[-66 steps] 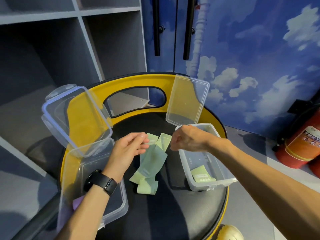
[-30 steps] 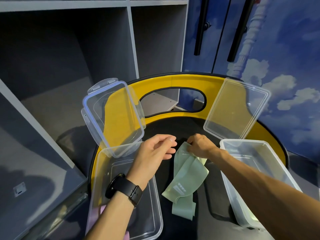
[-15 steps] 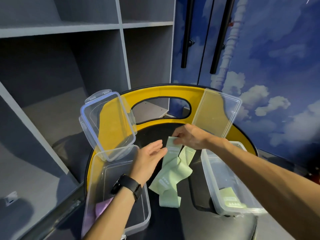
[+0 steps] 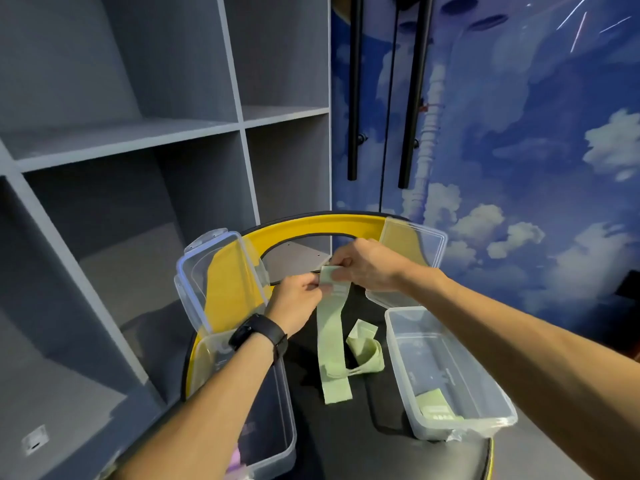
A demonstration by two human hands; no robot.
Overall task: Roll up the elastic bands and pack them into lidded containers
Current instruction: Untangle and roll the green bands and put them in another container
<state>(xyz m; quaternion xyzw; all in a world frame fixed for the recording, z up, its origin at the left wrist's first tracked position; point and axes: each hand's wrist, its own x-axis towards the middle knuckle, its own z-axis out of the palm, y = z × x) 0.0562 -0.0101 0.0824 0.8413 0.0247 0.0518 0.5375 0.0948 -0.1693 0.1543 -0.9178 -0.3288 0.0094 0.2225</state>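
We see right clear plastic container (image 4: 450,375) holding folded green band (image 4: 437,407); left clear container (image 4: 273,427) holding pink item (image 4: 235,459). Left hand (image 4: 299,299) and right hand (image 4: 367,268) pinch long pale-green elastic band (image 4: 330,327).

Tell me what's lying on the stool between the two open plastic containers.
In the head view, green elastic bands lie on the black seat between the left container and right container.

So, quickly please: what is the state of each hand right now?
Left hand: closed, pinching the top end of the green elastic band.
Right hand: closed, gripping the same top end, which looks folded over.
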